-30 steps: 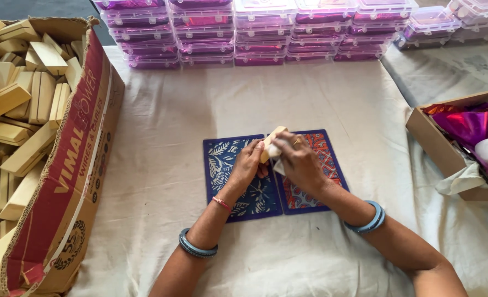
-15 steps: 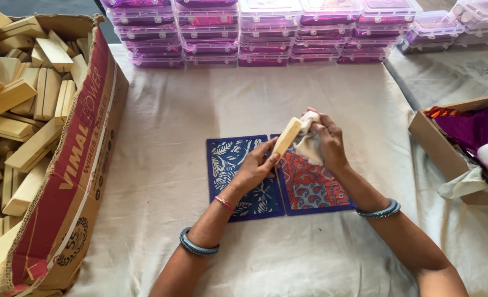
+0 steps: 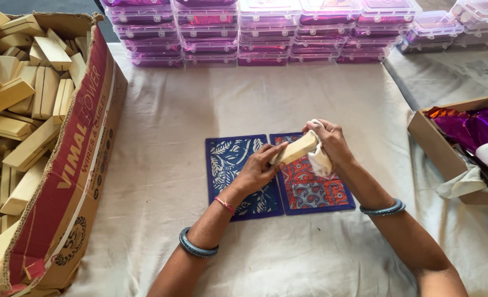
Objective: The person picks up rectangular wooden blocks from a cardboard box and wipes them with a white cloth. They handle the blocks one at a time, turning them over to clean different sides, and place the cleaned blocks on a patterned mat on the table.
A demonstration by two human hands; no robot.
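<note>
Holding one end of a pale wooden block [image 3: 294, 149] pinched between its fingers, the left hand [image 3: 258, 170] kept it tilted above two patterned mats [image 3: 279, 173] on the white cloth [image 3: 161, 165]. The right hand [image 3: 332, 144] was closed around a white rag [image 3: 319, 159] pressed against the block's other end. A big cardboard box [image 3: 73, 165] of similar blocks sat at the left, with stacked purple plastic cases [image 3: 266, 30] along the far edge.

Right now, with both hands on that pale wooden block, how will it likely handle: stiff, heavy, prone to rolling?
The wooden block looks stiff: it spans straight between the left hand and right hand without sagging. Its flat faces and square edges suggest it would sit still, not roll. It is probably light, since fingertips alone support it. The white cloth against it may make the grip slightly slippery.
</note>
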